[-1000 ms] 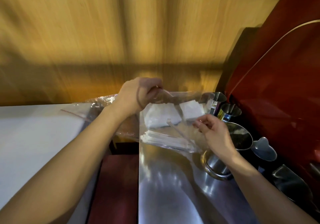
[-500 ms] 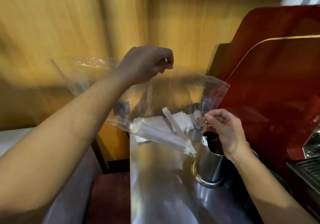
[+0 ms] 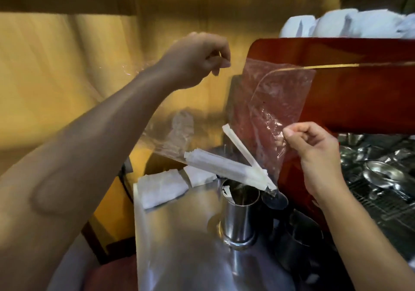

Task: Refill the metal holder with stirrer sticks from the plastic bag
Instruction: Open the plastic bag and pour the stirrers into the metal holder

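A clear plastic bag (image 3: 276, 102) hangs tilted above the steel counter. My left hand (image 3: 197, 59) pinches its raised left end, and my right hand (image 3: 312, 151) pinches its lower right edge. Inside the bag, a bundle of paper-wrapped stirrer sticks (image 3: 226, 171) slopes down to the right, its low end just over the mouth of the cylindrical metal holder (image 3: 240, 214). One stick points up out of the bundle. The holder stands upright on the counter with a scrap of white paper visible inside its rim.
White folded napkins (image 3: 161, 187) lie on the steel counter (image 3: 179, 257) behind the holder. A dark metal jug (image 3: 298, 241) stands right of the holder. A red espresso machine (image 3: 350, 84) rises on the right, with white cups (image 3: 332, 25) on top and metal pitchers (image 3: 381, 176) on its tray.
Both hands have lifted the bag higher, and my left hand rose most, tipping the bag. The stick bundle has slid toward the low right corner over the holder.
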Motion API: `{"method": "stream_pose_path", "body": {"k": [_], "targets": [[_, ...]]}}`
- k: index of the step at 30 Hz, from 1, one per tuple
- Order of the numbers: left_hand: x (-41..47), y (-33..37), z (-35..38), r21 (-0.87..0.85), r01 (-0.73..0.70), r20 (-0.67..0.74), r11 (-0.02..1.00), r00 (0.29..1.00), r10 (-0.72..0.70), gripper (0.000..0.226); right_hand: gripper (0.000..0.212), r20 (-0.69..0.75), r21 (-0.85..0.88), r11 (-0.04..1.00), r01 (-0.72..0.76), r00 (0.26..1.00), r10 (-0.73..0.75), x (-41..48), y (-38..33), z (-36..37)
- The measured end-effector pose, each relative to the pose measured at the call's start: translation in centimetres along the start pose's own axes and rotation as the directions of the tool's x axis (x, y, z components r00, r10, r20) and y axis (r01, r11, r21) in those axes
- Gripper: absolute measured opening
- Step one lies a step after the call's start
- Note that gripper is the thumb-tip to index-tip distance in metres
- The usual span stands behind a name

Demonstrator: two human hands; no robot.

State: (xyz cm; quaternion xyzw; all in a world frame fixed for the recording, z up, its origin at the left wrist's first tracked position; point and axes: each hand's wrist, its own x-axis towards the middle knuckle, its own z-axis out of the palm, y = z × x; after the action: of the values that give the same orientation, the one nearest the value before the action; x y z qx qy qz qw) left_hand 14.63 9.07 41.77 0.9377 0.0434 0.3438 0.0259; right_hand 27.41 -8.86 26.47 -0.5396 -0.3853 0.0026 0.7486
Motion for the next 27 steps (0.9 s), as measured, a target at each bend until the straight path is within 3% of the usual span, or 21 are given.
{"method": "stream_pose_path", "body": {"k": [10, 17, 27], "targets": [[2.9, 4.1, 4.5, -0.258, -0.078, 0.042, 0.963, 0.995, 0.092, 0.003, 0.018, -0.209, -0.116, 0.993, 0.005, 0.977, -0.029, -2.0, -2.4, -6.6], [3.1, 5.3, 7.7, -0.471, -0.065, 0.095, 0.880, 0.988, 0.124, 0.007, 0.017, -0.270, -0.212, 0.977, -0.023, 0.962, -0.036, -3.3, -3.2, -9.8], [3.1, 6.5, 10.8, -0.585, -0.073, 0.059, 0.808, 0.989, 0.133, 0.012, 0.020, -0.309, -0.292, 0.955, -0.047, 0.950, -0.048, -3.4, -4.1, -12.5]]}}
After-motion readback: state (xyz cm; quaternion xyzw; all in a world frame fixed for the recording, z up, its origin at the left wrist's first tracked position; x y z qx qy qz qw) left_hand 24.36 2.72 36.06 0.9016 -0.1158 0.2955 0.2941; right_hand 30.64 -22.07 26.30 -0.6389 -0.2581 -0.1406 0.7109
